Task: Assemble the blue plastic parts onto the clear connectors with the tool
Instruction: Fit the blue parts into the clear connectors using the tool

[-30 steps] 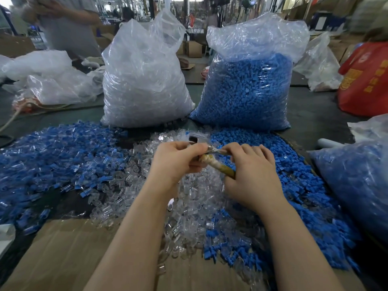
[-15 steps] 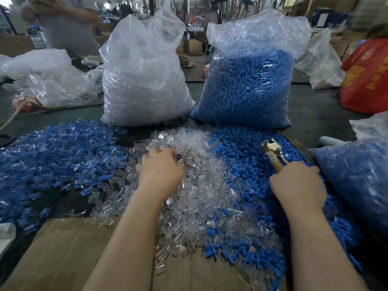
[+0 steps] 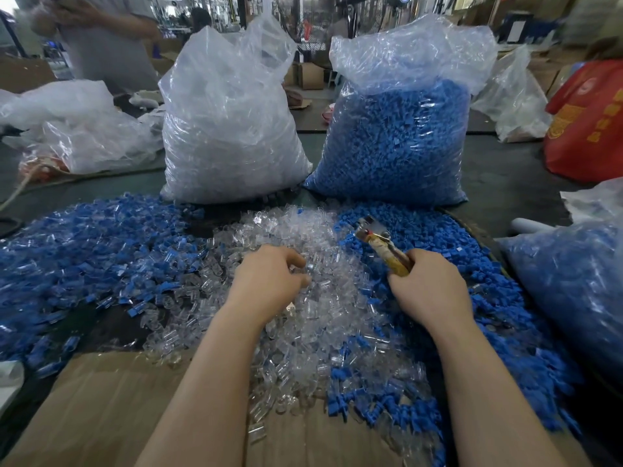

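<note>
Clear connectors (image 3: 303,251) lie heaped mid-table, loose blue plastic parts (image 3: 435,237) banked at their three o'clock. Left hand (image 3: 266,281) rests on the clear heap, fingers curled, pinching among the pieces. Right hand (image 3: 428,288) grips the yellow-handled tool (image 3: 381,246), its metal head pointing to eleven o'clock over the blue parts.

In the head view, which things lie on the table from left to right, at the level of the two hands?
Pile of assembled blue-and-clear pieces → left hand on the clear connectors → right hand gripping the tool → loose blue plastic parts → bag of blue pieces.
</note>
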Demonstrator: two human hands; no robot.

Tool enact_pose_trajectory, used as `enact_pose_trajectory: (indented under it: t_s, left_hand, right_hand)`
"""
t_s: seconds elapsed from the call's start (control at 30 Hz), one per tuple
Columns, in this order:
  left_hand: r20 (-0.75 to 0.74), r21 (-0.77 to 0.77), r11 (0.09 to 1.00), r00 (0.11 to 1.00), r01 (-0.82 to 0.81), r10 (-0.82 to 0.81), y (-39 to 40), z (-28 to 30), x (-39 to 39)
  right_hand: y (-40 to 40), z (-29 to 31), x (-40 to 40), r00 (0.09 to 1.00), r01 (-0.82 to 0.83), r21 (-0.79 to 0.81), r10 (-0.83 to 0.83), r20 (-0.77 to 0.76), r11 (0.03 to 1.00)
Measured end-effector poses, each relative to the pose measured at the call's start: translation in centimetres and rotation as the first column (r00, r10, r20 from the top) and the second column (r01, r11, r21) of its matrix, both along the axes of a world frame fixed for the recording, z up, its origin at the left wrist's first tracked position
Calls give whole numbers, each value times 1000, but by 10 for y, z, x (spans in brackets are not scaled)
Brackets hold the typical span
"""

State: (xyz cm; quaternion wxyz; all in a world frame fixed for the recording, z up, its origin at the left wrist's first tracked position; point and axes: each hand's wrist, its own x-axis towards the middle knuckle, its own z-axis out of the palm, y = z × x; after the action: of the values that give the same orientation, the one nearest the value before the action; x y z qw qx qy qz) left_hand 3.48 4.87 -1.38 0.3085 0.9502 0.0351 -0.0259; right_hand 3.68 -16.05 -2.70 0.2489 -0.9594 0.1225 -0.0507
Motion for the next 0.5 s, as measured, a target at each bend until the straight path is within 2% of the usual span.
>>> enact_pose_trajectory:
  t_s: [0.2,0.33,0.4,0.5]
  left_hand:
    - [39,53,998,999,15,-17,-5,2,-1]
    - [77,82,996,996,47,-53,-6,0,0]
    - [96,34,999,994,42,-45,-6,-3,0]
    - [165,-156,988,986,11,15,-5,-4,3]
  right_hand:
    - [-3,-2,2,992,-32,89,21,126,996]
    - [-2,-2,2,975,-85,241,31,222,967]
    - [0,-1,1,967,-115,329,29,253,937]
    - [2,-1,2,962,-135,392,27,270,910]
